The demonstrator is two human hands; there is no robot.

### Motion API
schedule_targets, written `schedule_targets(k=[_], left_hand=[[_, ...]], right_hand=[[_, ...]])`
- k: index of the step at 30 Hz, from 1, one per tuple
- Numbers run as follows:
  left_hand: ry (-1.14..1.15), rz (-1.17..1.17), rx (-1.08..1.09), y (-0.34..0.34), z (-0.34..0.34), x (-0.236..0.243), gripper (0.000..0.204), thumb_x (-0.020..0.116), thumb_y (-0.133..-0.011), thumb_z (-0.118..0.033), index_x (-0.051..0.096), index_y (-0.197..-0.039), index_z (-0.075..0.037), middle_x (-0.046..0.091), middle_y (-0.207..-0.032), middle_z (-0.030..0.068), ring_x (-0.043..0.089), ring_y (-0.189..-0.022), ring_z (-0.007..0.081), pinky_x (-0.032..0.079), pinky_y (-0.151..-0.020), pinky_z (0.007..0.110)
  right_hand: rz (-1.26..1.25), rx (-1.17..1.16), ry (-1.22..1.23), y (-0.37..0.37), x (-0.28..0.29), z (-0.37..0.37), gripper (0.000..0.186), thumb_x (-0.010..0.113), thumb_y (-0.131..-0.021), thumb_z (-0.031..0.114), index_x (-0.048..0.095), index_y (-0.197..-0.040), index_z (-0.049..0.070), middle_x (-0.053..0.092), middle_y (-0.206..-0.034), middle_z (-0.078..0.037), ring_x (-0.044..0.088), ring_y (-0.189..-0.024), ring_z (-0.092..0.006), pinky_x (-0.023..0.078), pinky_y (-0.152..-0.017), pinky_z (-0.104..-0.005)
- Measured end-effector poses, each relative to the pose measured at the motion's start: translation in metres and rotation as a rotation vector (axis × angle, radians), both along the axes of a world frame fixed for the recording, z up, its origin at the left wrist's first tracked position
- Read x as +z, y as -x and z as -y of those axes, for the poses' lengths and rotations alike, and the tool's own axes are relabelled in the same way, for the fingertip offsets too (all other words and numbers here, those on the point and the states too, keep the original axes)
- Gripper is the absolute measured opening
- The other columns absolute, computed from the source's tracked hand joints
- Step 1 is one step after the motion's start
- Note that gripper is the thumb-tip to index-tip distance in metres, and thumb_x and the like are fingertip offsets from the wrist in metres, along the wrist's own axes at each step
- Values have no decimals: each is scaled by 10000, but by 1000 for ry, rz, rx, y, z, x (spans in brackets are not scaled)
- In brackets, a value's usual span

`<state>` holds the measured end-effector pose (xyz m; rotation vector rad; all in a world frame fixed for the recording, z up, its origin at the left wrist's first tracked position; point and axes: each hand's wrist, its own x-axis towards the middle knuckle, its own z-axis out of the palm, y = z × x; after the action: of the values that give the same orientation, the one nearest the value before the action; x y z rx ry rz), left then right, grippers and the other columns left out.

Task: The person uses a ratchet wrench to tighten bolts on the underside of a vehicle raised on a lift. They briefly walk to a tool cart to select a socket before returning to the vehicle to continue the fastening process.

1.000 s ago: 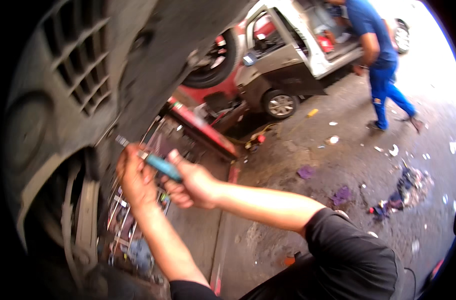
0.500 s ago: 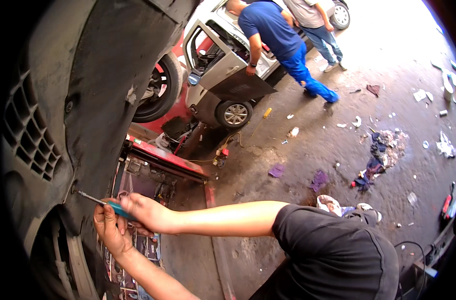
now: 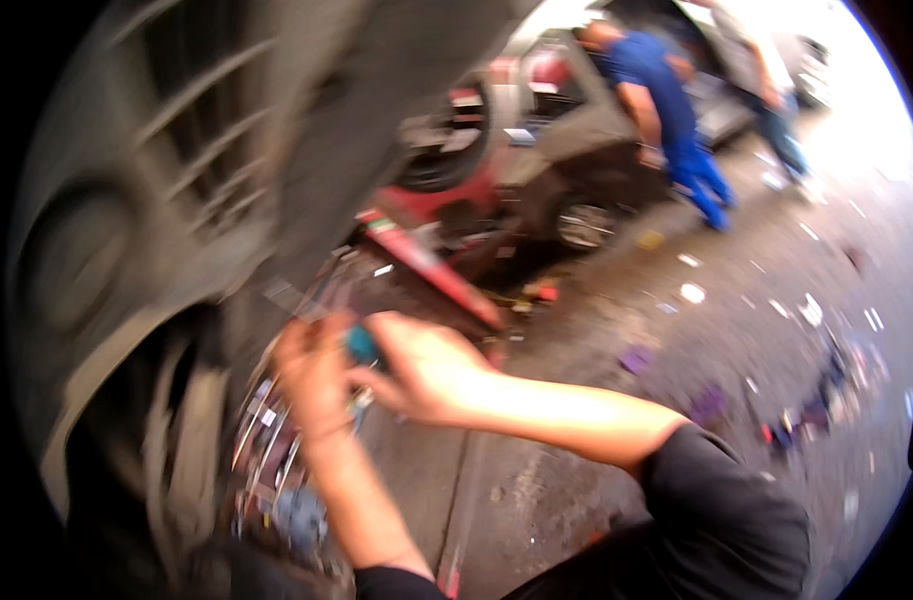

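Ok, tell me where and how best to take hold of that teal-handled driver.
Likely best by its teal handle, coming from the right: that thicker end sits lower and to the right, while the blurred, thin shaft points up and left.

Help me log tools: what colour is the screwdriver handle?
The screwdriver handle is teal, clearest in the head view.

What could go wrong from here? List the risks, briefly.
The teal-handled tool might slip, and the left hand, farther forward on it than the right hand, could get scraped. Either hand might knock the dark vehicle panel close by. The purple scrap on the floor could trip someone.
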<state>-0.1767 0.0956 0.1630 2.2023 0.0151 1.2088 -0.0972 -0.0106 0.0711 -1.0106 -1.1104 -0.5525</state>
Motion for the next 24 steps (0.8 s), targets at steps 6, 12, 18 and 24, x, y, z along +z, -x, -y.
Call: schedule_targets(k=[6, 12, 18, 24], left_hand=[[79, -92, -398, -11, 17, 4, 274, 631, -971, -277, 675, -986, -8, 509, -635, -72, 395, -481, 1, 280, -429, 174], [52, -95, -373, -7, 8, 0, 292, 609, -986, -282, 672, -956, 2, 438, -556, -87, 307, -421, -4, 211, -397, 186], [29, 31, -254, -1, 15, -8, 278, 598, -996, -252, 666, -1012, 17, 459, -608, -76, 340, -474, 0, 236, -406, 192], [138, 184, -207, 36, 13, -13, 345, 539, -1022, -281, 636, -1071, 47, 362, -586, -62, 291, -435, 17, 224, -398, 193]], right_hand=[[-439, 953, 56, -23, 8, 6, 372, 545, -992, 411, 532, -906, 49, 471, -539, -1, 411, -365, -177, 357, -369, -313], [-457, 1221, -3, -20, -1, -7, 407, 503, -1000, 462, 535, -926, 63, 429, -549, 8, 404, -394, -142, 339, -379, -285], [-160, 302, -75, -7, 1, -16, 325, 606, -967, 336, 551, -1002, 17, 495, -595, -66, 530, -531, -186, 450, -505, -331], [-493, 1779, 4, -32, -2, -14, 397, 439, -1035, 428, 555, -1041, 48, 380, -573, 34, 311, -414, -91, 271, -399, -251]])
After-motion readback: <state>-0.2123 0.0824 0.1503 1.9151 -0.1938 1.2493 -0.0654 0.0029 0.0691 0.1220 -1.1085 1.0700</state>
